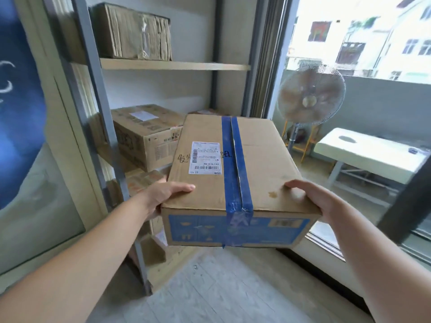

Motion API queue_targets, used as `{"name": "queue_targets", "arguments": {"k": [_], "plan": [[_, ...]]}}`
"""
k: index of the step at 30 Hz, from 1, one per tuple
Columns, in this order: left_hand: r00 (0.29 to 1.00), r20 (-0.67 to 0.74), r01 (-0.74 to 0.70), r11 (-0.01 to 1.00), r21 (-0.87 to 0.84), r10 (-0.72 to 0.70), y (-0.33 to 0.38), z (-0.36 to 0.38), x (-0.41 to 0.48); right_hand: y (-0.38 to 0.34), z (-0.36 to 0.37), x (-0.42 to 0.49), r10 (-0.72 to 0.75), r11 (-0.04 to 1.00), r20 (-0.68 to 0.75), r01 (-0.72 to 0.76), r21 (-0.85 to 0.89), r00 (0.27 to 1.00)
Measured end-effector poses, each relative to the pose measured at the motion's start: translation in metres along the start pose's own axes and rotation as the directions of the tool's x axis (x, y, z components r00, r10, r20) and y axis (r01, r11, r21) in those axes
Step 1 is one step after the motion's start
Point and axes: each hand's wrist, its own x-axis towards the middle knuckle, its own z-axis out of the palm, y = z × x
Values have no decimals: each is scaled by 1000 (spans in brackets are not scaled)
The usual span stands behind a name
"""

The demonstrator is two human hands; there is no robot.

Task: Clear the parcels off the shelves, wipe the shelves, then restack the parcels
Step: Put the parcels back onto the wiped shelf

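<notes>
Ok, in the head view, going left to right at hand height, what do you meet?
Left hand → shipping label → blue tape → right hand → white table outside.

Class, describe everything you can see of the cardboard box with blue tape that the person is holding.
The cardboard box is brown and rectangular, sealed by a blue tape strip down its top, slightly torn at the seam. A white shipping label and handwriting sit on top; the near side is printed blue. It is held level in front of the shelves, the left hand and right hand gripping its near corners.
</notes>
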Motion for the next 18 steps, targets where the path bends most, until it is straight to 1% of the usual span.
{"name": "queue_targets", "arguments": {"k": [4,7,10,18], "plan": [[997,23,-68,997,23,68,47,-1,18,-44,-9,12,-71,996,-8,72,43,997],[993,65,-106,993,47,103,80,-3,30,-69,-16,27,-125,991,-45,127,47,991],[983,87,-166,985,51,161,109,-1,41,-91,-23,38,-140,988,-69,144,50,988],[974,54,-223,970,101,219,162,16,75,-143,-48,78,-201,975,-50,205,88,978]]}}
